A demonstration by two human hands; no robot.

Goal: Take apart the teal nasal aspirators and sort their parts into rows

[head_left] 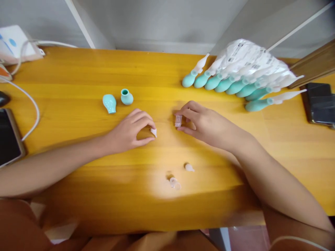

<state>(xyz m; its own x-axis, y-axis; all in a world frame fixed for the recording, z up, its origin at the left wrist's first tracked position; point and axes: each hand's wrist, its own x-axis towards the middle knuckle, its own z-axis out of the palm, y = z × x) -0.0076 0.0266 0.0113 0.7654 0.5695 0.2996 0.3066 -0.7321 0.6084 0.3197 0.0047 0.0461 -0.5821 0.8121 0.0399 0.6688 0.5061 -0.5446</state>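
My left hand (136, 129) is closed in a pinch round a small white tip (154, 132). Across from it, my right hand (195, 120) grips a short clear plastic cylinder (178, 121) between thumb and fingers. The two pieces are apart, just above the wooden table (110, 202). Beyond my left hand lie two teal rubber bulbs, one (109, 104) on its side and another (127, 97) with its dark opening showing. Nearer to me rest a second white tip (189, 167) and another clear cylinder (175, 183).
Several teal bulb aspirators (223, 84) with pale nozzles lie in a row at the back right, by a clear plastic bag (243, 54). A black phone-like object (319, 103) is at far right. At left are a dark-screened device (9, 136), a white cable (35, 108) and a white box (17, 43).
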